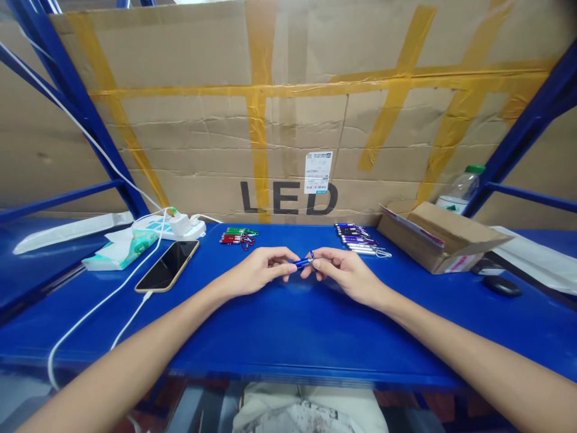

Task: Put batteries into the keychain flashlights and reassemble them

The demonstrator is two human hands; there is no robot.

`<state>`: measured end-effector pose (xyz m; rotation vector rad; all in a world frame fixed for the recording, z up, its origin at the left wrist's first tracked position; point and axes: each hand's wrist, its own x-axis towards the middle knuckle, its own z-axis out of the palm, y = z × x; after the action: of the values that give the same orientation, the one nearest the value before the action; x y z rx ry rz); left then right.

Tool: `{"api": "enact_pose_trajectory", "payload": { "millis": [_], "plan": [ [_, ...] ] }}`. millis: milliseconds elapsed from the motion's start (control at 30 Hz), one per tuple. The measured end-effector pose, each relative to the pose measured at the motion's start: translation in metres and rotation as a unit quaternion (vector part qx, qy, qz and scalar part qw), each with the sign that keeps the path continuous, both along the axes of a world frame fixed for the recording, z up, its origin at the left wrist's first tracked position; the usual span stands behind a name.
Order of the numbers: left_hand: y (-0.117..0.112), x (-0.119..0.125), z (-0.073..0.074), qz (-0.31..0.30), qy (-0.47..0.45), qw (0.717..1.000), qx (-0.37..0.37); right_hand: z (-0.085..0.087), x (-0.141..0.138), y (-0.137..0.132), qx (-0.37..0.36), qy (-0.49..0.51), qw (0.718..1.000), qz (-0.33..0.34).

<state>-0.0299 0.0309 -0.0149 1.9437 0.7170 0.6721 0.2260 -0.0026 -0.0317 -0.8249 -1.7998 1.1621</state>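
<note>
Both hands meet over the middle of the blue table point(288, 325). My left hand point(259, 270) and my right hand point(345, 270) pinch the two ends of a small blue keychain flashlight point(303, 263), held level just above the surface. Behind my left hand lies a small pile of red and green keychain flashlights point(238, 236). Behind my right hand lies a row of purple, black and silver flashlights point(358, 239).
A phone point(167, 266) on a white charging cable lies at the left, near a power strip point(169, 227) and a tissue pack point(118, 248). An open cardboard box point(439, 237), a plastic bottle point(460, 189) and a dark mouse point(501, 285) sit at the right. A taped cardboard sheet point(288, 108) walls the back.
</note>
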Motion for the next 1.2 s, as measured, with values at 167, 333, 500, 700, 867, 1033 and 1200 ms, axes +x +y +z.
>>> {"api": "enact_pose_trajectory", "payload": {
  "millis": [167, 333, 500, 700, 867, 1033, 1200],
  "plan": [
    [0.002, -0.002, -0.004, 0.002, 0.001, 1.000, 0.000, 0.001, 0.000, -0.001, 0.033, -0.030, 0.999, -0.015],
    [0.000, -0.001, -0.005, 0.004, -0.003, 1.000, -0.004, 0.003, 0.002, -0.006, 0.152, -0.131, 0.978, -0.056],
    [0.000, 0.000, -0.004, 0.005, 0.005, 1.000, -0.029, 0.002, 0.001, -0.007, 0.143, -0.127, 0.980, -0.055],
    [0.002, -0.001, -0.004, -0.009, 0.014, 0.999, -0.042, 0.001, 0.002, -0.005, 0.214, -0.173, 0.959, -0.070],
    [0.001, 0.001, -0.007, -0.024, 0.058, 0.997, -0.042, 0.007, 0.013, 0.003, 0.265, -0.232, 0.932, -0.085],
    [0.003, 0.001, -0.009, 0.019, 0.066, 0.998, -0.005, 0.013, 0.034, 0.017, 0.284, -0.298, 0.902, -0.126],
    [0.001, -0.001, -0.007, 0.032, 0.095, 0.995, 0.025, 0.024, 0.044, 0.021, 0.212, -0.425, 0.872, -0.118]
  ]
}}
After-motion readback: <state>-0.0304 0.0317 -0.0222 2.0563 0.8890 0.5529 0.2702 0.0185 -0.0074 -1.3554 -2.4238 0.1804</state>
